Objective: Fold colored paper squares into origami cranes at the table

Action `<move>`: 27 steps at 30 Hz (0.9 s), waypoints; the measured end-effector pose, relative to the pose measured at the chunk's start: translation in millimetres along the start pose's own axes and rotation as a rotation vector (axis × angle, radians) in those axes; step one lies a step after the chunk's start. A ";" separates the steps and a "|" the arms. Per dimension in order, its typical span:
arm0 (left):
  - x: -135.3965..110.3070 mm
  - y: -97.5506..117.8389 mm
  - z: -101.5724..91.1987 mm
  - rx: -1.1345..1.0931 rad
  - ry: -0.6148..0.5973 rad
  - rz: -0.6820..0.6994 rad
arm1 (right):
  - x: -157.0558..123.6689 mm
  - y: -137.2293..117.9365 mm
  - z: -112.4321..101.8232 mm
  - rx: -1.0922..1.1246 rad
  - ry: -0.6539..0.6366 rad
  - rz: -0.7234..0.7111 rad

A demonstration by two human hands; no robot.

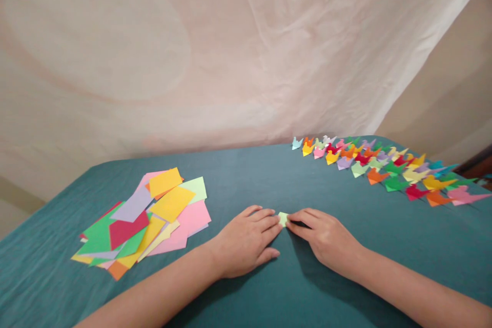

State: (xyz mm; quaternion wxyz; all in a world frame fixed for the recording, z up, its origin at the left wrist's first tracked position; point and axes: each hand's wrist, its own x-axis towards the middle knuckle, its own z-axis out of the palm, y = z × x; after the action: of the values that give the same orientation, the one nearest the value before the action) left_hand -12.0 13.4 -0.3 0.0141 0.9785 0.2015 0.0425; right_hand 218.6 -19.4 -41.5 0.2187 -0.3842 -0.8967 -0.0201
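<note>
A small folded piece of light green paper (283, 219) lies on the teal cloth between my two hands. My left hand (249, 241) rests flat on the cloth, fingers stretched out, with its fingertips at the paper's left edge. From the other side, my right hand (326, 236) pinches the paper's right edge between thumb and fingers. Much of the paper is hidden under the fingertips, so its exact folded shape is hard to make out.
A loose pile of coloured paper sheets (169, 205) lies to the left. Rows of small folded paper birds (376, 177) in many colours stand at the back right. The teal table cloth (246, 174) reaches a pale hanging fabric (230, 61) behind.
</note>
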 end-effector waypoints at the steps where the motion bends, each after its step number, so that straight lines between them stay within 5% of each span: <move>1: 0.1 0.1 -0.2 -0.003 -0.001 0.000 | -0.1 -0.2 0.0 -0.006 -0.004 -0.003; 27: 2.6 2.3 2.1 -0.006 0.001 -0.024 | 3.8 -14.6 -3.2 -0.182 -0.131 0.029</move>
State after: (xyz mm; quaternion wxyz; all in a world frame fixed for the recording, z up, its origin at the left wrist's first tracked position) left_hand -8.5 12.3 -2.0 0.0174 0.9759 0.2131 0.0433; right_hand 207.3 -27.8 -35.1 0.1239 -0.4160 -0.8979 -0.0732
